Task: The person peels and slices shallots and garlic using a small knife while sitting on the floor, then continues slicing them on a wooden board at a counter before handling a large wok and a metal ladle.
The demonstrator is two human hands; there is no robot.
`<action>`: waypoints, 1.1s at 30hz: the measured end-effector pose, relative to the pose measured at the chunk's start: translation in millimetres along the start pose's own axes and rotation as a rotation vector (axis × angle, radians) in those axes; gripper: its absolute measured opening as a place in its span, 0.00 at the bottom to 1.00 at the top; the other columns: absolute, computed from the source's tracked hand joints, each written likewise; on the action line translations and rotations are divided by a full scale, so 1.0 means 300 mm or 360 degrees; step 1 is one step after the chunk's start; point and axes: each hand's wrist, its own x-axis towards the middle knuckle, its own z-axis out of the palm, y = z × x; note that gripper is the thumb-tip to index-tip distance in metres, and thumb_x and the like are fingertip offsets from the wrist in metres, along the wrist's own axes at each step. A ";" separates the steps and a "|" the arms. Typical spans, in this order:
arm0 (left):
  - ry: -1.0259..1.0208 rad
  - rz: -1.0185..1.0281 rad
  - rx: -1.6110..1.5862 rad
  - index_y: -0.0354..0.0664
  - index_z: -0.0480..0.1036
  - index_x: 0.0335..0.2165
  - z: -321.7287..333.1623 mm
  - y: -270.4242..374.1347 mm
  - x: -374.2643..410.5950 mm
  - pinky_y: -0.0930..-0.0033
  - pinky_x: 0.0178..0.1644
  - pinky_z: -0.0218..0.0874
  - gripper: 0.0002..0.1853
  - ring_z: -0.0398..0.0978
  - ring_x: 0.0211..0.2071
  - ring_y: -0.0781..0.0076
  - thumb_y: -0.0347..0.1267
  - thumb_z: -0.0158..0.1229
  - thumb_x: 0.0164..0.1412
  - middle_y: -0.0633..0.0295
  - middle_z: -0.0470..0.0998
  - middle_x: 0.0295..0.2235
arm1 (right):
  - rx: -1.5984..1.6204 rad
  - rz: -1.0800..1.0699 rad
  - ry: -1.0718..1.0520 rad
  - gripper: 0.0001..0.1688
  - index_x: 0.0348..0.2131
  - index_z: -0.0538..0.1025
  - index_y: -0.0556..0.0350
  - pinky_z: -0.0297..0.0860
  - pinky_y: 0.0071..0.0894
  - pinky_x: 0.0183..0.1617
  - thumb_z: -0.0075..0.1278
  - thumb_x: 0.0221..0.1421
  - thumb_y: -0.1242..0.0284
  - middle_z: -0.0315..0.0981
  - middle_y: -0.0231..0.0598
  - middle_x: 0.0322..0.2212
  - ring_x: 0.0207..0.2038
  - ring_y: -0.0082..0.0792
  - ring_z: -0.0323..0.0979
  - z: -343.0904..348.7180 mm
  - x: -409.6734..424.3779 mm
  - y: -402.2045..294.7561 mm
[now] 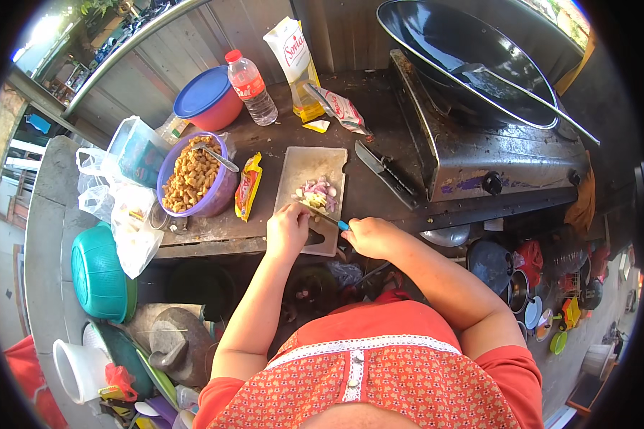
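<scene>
My right hand (373,237) grips the blue handle of a small kitchen knife (326,216). Its blade points left across a worn white plastic cutting board (307,161). Over the board's lower left edge is my left hand (288,229), fingers bent together near the knife's tip; whether they pinch a small piece is hidden. Just beyond the blade lies a pile of sliced purple shallots (322,187), with pale yellow pieces, perhaps garlic (314,201), on its near side. The board's handle end juts over the table edge towards me.
A larger black-handled knife (378,169) lies right of the board, before a gas stove (504,161) bearing a large wok (461,64). Leftward stand a yellow packet (248,185), a purple tub of brown cubes (193,174), a water bottle (252,88) and an oil pouch (298,69).
</scene>
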 end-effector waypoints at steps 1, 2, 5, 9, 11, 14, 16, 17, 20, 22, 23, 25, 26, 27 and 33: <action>0.0007 -0.0002 0.0016 0.38 0.72 0.23 0.000 -0.002 -0.002 0.61 0.30 0.65 0.02 0.73 0.25 0.54 0.24 0.56 0.45 0.54 0.74 0.23 | 0.0026 -0.0025 -0.0027 0.21 0.33 0.71 0.63 0.67 0.49 0.38 0.37 0.58 0.61 0.73 0.56 0.29 0.34 0.54 0.72 -0.016 -0.011 0.000; 0.0014 -0.0004 0.0031 0.38 0.72 0.23 -0.001 -0.005 -0.003 0.62 0.30 0.65 0.02 0.73 0.25 0.55 0.24 0.56 0.45 0.54 0.74 0.23 | 0.0052 -0.0050 -0.0053 0.21 0.33 0.71 0.63 0.67 0.49 0.38 0.38 0.58 0.61 0.73 0.56 0.29 0.34 0.54 0.72 -0.026 -0.017 0.000; 0.0019 -0.0030 -0.0012 0.39 0.72 0.23 0.007 -0.012 -0.010 0.62 0.29 0.65 0.02 0.73 0.25 0.55 0.24 0.56 0.45 0.55 0.74 0.22 | -0.0050 0.0007 -0.0101 0.21 0.33 0.71 0.63 0.67 0.49 0.38 0.38 0.58 0.61 0.73 0.56 0.29 0.34 0.54 0.72 -0.015 -0.042 0.008; 0.0051 0.0031 -0.0008 0.39 0.72 0.23 0.012 -0.012 -0.008 0.61 0.29 0.65 0.02 0.73 0.24 0.55 0.24 0.56 0.45 0.55 0.74 0.22 | -0.0049 0.0047 0.0023 0.22 0.32 0.71 0.63 0.67 0.50 0.38 0.38 0.58 0.60 0.73 0.55 0.28 0.33 0.54 0.72 -0.002 -0.023 0.003; 0.0072 0.0061 -0.0014 0.39 0.72 0.23 0.012 -0.009 -0.007 0.61 0.29 0.64 0.02 0.73 0.24 0.54 0.24 0.56 0.45 0.55 0.73 0.22 | -0.0042 0.0032 0.0017 0.22 0.32 0.71 0.63 0.67 0.50 0.38 0.37 0.58 0.60 0.73 0.54 0.28 0.33 0.54 0.72 -0.014 -0.005 0.001; 0.0081 0.0049 0.0045 0.38 0.72 0.23 0.009 -0.011 -0.010 0.61 0.29 0.64 0.02 0.73 0.24 0.55 0.24 0.56 0.45 0.55 0.73 0.22 | 0.0046 -0.0031 -0.0065 0.22 0.33 0.71 0.63 0.67 0.50 0.39 0.37 0.58 0.59 0.73 0.54 0.29 0.34 0.54 0.72 -0.052 -0.033 -0.007; 0.0094 0.0045 0.0012 0.38 0.72 0.23 0.014 -0.017 -0.014 0.61 0.29 0.64 0.02 0.73 0.25 0.55 0.24 0.56 0.45 0.55 0.73 0.22 | 0.0005 -0.0005 -0.0094 0.22 0.32 0.71 0.63 0.67 0.50 0.39 0.37 0.58 0.60 0.73 0.55 0.29 0.34 0.54 0.72 -0.043 -0.042 -0.001; 0.0100 0.0043 -0.0004 0.39 0.72 0.23 0.015 -0.020 -0.017 0.61 0.29 0.64 0.02 0.73 0.25 0.55 0.24 0.56 0.45 0.55 0.73 0.22 | -0.0015 0.0008 -0.0109 0.22 0.32 0.71 0.63 0.67 0.50 0.39 0.37 0.58 0.60 0.73 0.55 0.29 0.34 0.54 0.72 -0.038 -0.047 0.000; 0.0103 0.0068 0.0006 0.39 0.72 0.23 0.022 -0.017 -0.015 0.61 0.29 0.64 0.02 0.73 0.25 0.54 0.24 0.57 0.45 0.55 0.73 0.22 | -0.0068 0.0078 0.0016 0.22 0.32 0.72 0.63 0.66 0.50 0.39 0.37 0.58 0.60 0.73 0.56 0.29 0.34 0.55 0.72 -0.007 -0.032 -0.006; 0.0097 0.0091 0.0028 0.39 0.71 0.23 0.021 -0.015 -0.013 0.60 0.30 0.64 0.02 0.73 0.25 0.54 0.24 0.57 0.45 0.55 0.73 0.22 | -0.0031 0.0035 -0.0028 0.23 0.32 0.71 0.64 0.66 0.51 0.39 0.37 0.58 0.60 0.72 0.56 0.29 0.34 0.55 0.71 0.002 -0.007 0.013; 0.0094 0.0104 0.0039 0.39 0.71 0.23 0.021 -0.014 -0.012 0.60 0.30 0.64 0.02 0.73 0.25 0.54 0.25 0.57 0.45 0.55 0.73 0.22 | -0.0013 0.0014 -0.0050 0.23 0.32 0.71 0.64 0.66 0.51 0.39 0.37 0.59 0.60 0.72 0.57 0.29 0.34 0.55 0.71 0.001 -0.001 0.020; 0.0101 0.0098 0.0057 0.39 0.71 0.23 0.021 -0.020 -0.017 0.60 0.30 0.64 0.02 0.72 0.25 0.54 0.25 0.57 0.45 0.56 0.73 0.22 | 0.0119 -0.0013 -0.0118 0.23 0.32 0.71 0.64 0.65 0.51 0.40 0.37 0.59 0.60 0.72 0.58 0.29 0.35 0.55 0.71 -0.023 -0.015 0.016; 0.0104 0.0095 0.0066 0.39 0.71 0.24 0.022 -0.022 -0.019 0.60 0.31 0.64 0.02 0.72 0.26 0.54 0.25 0.57 0.46 0.56 0.73 0.22 | 0.0186 -0.0026 -0.0152 0.23 0.32 0.71 0.64 0.65 0.51 0.40 0.36 0.59 0.60 0.72 0.58 0.29 0.35 0.55 0.71 -0.036 -0.026 0.011; 0.0106 0.0102 0.0072 0.39 0.71 0.24 0.023 -0.023 -0.021 0.60 0.31 0.64 0.02 0.72 0.26 0.54 0.25 0.57 0.46 0.55 0.73 0.22 | 0.0178 -0.0020 -0.0166 0.24 0.32 0.71 0.65 0.65 0.51 0.40 0.36 0.59 0.59 0.72 0.59 0.29 0.35 0.56 0.70 -0.045 -0.038 0.008; 0.0085 0.0118 0.0118 0.39 0.71 0.23 0.027 -0.021 -0.022 0.59 0.32 0.64 0.02 0.72 0.27 0.54 0.25 0.56 0.46 0.55 0.73 0.23 | 0.0065 -0.0017 -0.0127 0.24 0.32 0.71 0.65 0.65 0.51 0.39 0.36 0.59 0.59 0.72 0.58 0.29 0.34 0.57 0.70 -0.010 -0.041 0.021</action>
